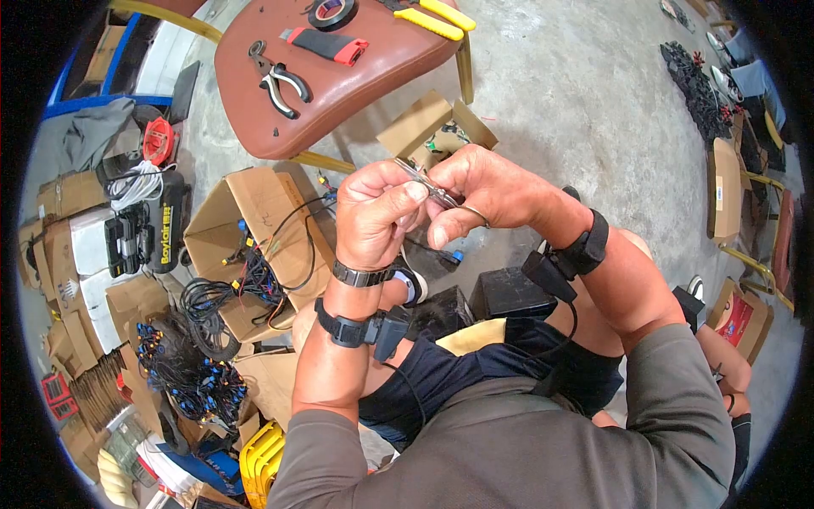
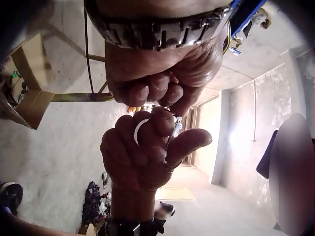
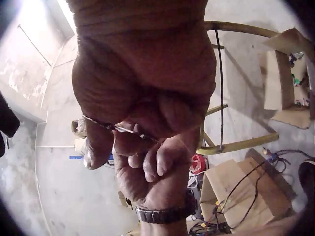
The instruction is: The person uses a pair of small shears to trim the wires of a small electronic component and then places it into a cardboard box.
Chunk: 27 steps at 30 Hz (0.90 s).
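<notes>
- Your left hand (image 1: 369, 212) is closed in a pinch, thumb against curled fingers, on the upper end of a slim metal tool (image 1: 438, 196); exactly what the tool is, you can't tell from here.
- Your right hand (image 1: 487, 191) is partly curled and grips the tool's other end, where a thin curved loop (image 1: 484, 215) shows by the fingers.
- The tool lies aslant between your hands, in front of your lap, its upper end toward 11 o'clock.
- For good control, it seems best to steady the left pinch and make small movements with the right. Hold your fingertips off any edge or point, since the grip hides much of the metal.
- Just beyond your hands at 12 o'clock, an open carton (image 1: 405, 130) raises its flaps; lift over them rather than sweeping through.
- The chair seat (image 1: 373, 78) has its rounded edge at 11 o'clock, with pliers (image 1: 270, 75) on top.
- At 8 to 9 o'clock, a larger carton (image 1: 292, 182) and loose cables (image 1: 208, 297) could snag your left arm.
- Concrete floor (image 1: 564, 93) stretches out at 1 to 2 o'clock, probably your easiest side for swinging an elbow or turning the tool.
</notes>
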Each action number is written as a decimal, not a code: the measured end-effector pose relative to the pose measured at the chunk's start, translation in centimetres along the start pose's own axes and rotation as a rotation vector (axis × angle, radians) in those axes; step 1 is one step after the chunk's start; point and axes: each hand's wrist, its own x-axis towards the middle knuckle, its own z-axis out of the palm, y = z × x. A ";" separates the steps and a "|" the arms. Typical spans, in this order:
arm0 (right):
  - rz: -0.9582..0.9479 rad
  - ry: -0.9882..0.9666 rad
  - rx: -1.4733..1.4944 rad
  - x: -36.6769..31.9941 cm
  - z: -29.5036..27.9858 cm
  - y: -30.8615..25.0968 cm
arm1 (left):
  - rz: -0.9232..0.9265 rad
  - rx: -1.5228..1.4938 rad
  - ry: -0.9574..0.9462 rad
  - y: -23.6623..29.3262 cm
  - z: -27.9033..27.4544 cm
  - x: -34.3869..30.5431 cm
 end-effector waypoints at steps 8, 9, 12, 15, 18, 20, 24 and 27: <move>-0.033 -0.003 0.136 -0.2 -0.3 -0.6 | 0.012 0.140 0.078 0.3 -0.4 0.2; -0.025 0.006 0.151 -0.4 -0.3 -0.9 | 0.011 0.149 0.079 0.4 -0.4 0.2; -0.051 0.067 0.136 -0.8 -0.9 -1.5 | 0.008 0.153 0.092 0.3 -0.6 0.1; -0.021 0.159 -0.194 -0.9 -1.6 -2.0 | 0.024 0.180 0.133 0.0 -0.3 0.1; -0.078 0.270 -0.556 -0.9 -1.7 -1.6 | 0.019 0.251 0.174 0.3 -0.2 0.0; -0.170 0.307 -0.703 -0.8 -1.7 -0.8 | 0.020 0.300 0.195 0.5 -0.2 0.1; -0.297 0.311 -0.845 -0.5 -1.8 -0.1 | 0.032 0.373 0.201 0.5 -0.5 0.0; -0.330 0.315 -0.920 -0.4 -1.7 -0.2 | 0.043 0.404 0.194 0.4 -0.5 0.1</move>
